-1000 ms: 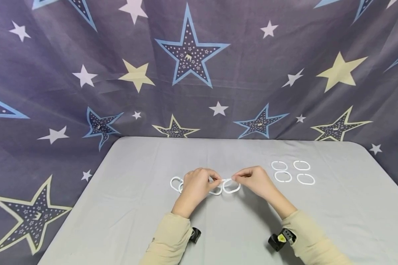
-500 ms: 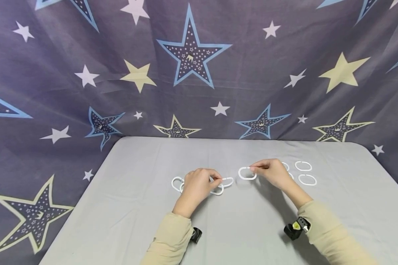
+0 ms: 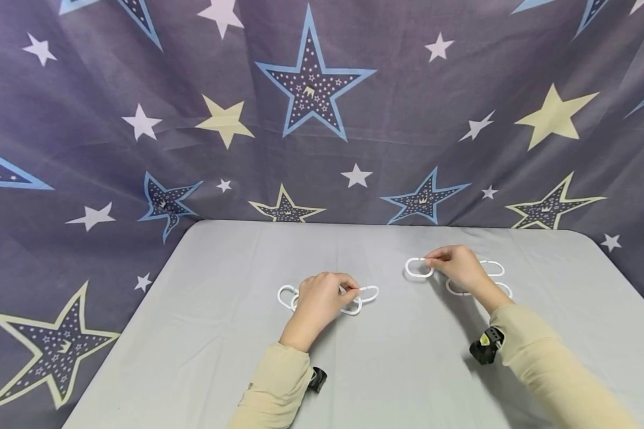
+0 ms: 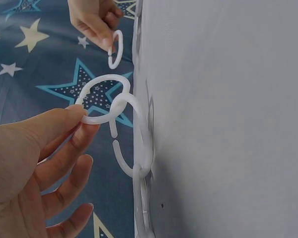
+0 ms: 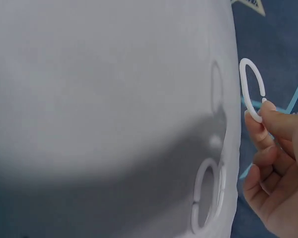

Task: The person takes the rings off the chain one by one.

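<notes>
My left hand [image 3: 320,304] pinches the end link of a chain of white oval plastic rings between thumb and fingertips. That end ring [image 4: 104,78] shows in the left wrist view, hooked through another ring [image 4: 147,134] with a gap in its side. More of the chain sticks out left of the hand, where a ring [image 3: 279,297] lies on the table; the hand covers the middle. Farther right, my right hand [image 3: 460,267] pinches a separate white oval ring [image 5: 244,84] by one end, held up above the table. Its small gap is beside the thumb.
Several loose white rings lie on the grey cloth-covered table [image 3: 397,369] at the right, partly hidden by the right hand and forearm; one ring [image 3: 499,263] shows beyond. A star-patterned curtain [image 3: 322,161] hangs behind the table's far edge.
My right hand has drawn a ring away from the chain's end and carried it right and back toward the loose rings. The left hand has stayed in place, still pinching the chain.
</notes>
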### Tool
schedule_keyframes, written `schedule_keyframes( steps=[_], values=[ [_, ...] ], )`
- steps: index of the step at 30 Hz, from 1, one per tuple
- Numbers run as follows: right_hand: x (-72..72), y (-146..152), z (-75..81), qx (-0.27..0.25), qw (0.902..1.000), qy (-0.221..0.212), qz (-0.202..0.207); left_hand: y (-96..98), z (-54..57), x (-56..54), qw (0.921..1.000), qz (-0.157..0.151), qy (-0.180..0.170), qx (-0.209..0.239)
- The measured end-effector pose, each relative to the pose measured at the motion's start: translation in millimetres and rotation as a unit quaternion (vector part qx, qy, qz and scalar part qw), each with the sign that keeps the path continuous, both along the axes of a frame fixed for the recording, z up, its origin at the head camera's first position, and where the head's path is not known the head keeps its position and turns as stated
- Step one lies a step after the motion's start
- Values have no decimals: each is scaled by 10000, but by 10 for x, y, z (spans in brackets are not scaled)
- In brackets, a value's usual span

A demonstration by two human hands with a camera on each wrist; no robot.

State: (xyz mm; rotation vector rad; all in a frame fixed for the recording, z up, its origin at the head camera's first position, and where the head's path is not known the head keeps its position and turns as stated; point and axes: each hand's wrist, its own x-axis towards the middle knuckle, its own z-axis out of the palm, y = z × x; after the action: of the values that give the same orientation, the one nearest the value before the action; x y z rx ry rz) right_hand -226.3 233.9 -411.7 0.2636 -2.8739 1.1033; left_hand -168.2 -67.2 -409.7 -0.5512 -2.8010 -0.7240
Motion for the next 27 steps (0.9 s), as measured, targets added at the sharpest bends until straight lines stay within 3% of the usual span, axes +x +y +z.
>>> schedule_keyframes(
  steps=[21,27],
  values=[
    [-167,31,-131,508,9974,-378,-346,12,-14,-6,10000,34,4,-24],
    [-163,1,-120,503,9975,-82,-487,9,-12,-10,10000,29,17,-33]
  ],
)
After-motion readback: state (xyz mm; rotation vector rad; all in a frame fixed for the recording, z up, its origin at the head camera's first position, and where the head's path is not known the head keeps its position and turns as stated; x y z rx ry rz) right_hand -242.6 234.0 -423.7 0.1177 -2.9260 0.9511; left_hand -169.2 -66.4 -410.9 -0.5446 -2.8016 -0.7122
